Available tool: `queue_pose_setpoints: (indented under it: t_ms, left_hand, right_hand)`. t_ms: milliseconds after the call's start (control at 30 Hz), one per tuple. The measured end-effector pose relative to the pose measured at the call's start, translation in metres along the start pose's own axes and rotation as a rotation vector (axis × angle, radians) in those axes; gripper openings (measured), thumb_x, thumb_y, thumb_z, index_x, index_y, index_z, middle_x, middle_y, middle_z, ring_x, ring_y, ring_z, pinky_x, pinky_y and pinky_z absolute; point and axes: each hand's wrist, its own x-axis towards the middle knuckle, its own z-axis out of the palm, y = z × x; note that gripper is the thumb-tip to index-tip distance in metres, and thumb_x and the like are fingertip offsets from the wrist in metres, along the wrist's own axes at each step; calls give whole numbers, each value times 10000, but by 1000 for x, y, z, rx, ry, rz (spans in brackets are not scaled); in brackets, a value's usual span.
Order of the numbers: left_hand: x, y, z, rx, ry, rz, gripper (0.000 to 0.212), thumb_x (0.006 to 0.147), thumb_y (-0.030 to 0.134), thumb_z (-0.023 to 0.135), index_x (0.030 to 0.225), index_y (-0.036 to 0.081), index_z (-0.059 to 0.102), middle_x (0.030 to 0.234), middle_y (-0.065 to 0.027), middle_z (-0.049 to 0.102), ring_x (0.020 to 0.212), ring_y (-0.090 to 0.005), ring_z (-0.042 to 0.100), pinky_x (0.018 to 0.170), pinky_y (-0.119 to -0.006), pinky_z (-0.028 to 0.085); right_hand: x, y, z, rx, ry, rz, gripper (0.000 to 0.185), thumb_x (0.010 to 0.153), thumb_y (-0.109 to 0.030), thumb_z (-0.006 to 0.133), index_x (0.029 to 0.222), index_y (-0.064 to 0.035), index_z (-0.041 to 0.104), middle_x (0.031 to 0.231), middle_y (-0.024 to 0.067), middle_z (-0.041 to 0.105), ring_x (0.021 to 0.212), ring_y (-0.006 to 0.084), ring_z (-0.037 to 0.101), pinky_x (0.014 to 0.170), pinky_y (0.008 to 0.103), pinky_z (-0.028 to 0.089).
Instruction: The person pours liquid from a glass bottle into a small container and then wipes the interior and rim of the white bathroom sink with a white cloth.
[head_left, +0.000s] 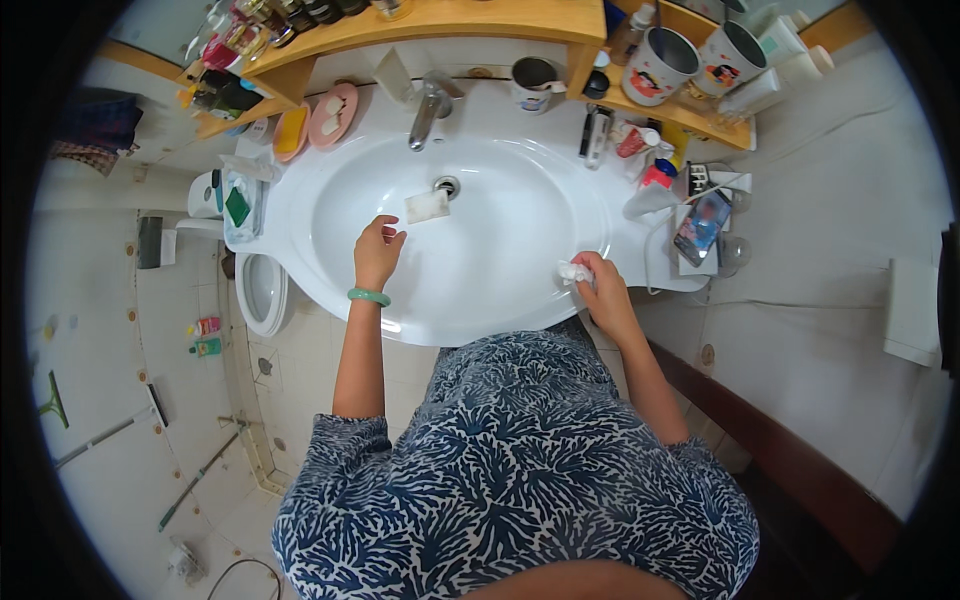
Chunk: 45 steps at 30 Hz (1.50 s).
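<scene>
My right hand (604, 291) pinches a crumpled white tissue (574, 272) against the right front rim of the white washbasin (517, 247). Over the basin's left side hangs my left hand (377, 251), its fingers loosely curled and apart, holding nothing; a green bangle (368, 297) circles that wrist. Just beyond its fingertips lies a flat, whitish rectangular piece (427, 207) with dark marks, whose material I cannot tell. It rests on the basin floor against the metal drain (447, 186). The chrome faucet (429, 114) stands behind the drain.
Pink soap dishes (335, 116) sit at the back left. A cup (533, 84) stands right of the faucet, under a wooden shelf (450, 24) crowded with bottles. Tubes (651, 169) and a phone (703, 229) with a cable lie on the right counter. A toilet (262, 294) is at left.
</scene>
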Motion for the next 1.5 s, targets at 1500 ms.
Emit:
queue_pose_setpoints:
  t_ms: [1500]
  left_hand:
    - [-6,-2,177,-208,-864,616,410,744,-132,452,909,139,712,1031,-90,623,912,-268,605,843,-349,482]
  right_hand:
    - [-37,40,24,211,490,178,222,736,68,599,937,-15,644,931,59,606,807,152,568,698,247,446]
